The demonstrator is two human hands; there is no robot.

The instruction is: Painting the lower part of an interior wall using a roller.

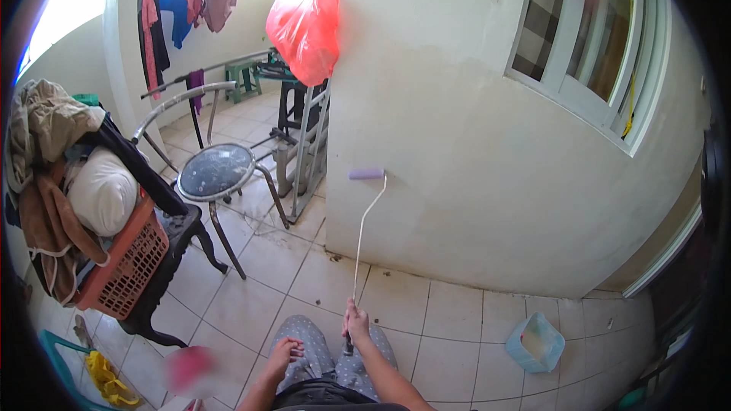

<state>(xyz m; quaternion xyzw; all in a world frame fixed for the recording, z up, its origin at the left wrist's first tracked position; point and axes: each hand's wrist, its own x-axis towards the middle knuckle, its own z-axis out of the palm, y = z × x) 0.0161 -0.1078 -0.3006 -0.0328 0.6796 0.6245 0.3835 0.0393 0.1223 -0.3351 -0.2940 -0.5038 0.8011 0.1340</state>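
My right hand [355, 321] is wrapped round the handle of a paint roller, low in front of my legs. From there a long thin white rod runs up to the purple roller sleeve [366, 174], which lies against the pale wall [449, 183] near its left corner. My left hand [287, 351] rests over my left thigh, its fingers loosely curled and apart, with nothing visible in them. A light blue plastic container [535, 343], with some pale stuff inside, stands on the tiled floor to the right.
A metal chair with a round, paint-spotted seat [216, 171] stands at left. Nearer, an orange basket [126, 266] of clothes sits on a dark chair. A red plastic bag [308, 23] hangs at the wall corner. A sliding window [582, 38] is upper right. Yellow slippers [109, 380] lie lower left.
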